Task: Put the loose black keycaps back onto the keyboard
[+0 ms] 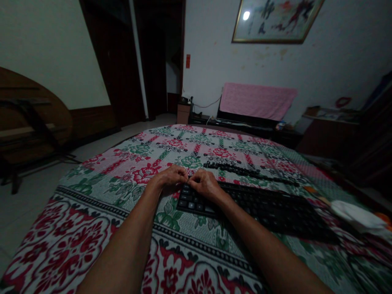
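A black keyboard lies on a floral bedspread. My left hand and my right hand meet at the keyboard's far left corner. Both have their fingers curled and pinched together there, fingertips touching. What they pinch is too small and dark to make out. A row of loose black keycaps lies on the bedspread just beyond the keyboard.
A white cloth lies at the right edge of the bed. Beyond the bed stand a low cabinet with a pink-draped screen, a dark doorway and a folded wooden table at left.
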`<action>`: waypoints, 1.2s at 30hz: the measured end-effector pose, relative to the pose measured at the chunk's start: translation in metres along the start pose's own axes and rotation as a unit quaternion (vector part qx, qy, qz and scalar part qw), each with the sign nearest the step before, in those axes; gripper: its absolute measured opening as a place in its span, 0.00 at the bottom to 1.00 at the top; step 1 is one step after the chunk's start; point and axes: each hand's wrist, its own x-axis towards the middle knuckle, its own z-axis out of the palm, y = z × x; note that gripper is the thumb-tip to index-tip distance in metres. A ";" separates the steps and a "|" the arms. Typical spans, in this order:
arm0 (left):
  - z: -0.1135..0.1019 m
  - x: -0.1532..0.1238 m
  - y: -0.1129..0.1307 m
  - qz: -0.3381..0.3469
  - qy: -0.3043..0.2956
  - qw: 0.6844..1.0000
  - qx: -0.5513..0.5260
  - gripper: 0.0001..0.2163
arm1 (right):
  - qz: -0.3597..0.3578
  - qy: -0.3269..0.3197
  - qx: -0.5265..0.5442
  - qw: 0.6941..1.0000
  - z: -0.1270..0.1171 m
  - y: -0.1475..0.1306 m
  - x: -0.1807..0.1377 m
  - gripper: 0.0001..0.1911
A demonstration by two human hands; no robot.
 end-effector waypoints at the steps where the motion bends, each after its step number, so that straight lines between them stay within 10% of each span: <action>1: 0.000 0.000 -0.001 -0.001 -0.005 1.000 -0.004 0.04 | 0.000 0.001 -0.001 1.000 0.000 0.000 0.000 0.11; 11: 0.006 0.002 -0.013 0.069 0.076 0.992 -0.077 0.05 | 0.042 0.039 -0.005 0.998 -0.017 0.010 0.002 0.14; 20: 0.018 0.019 -0.021 0.067 0.156 0.985 0.018 0.08 | 0.136 -0.054 -0.106 0.984 -0.035 0.042 -0.003 0.14; 36: 0.016 0.018 -0.023 0.092 0.137 0.986 0.031 0.08 | 0.170 -0.053 -0.270 0.946 -0.023 0.059 0.038 0.16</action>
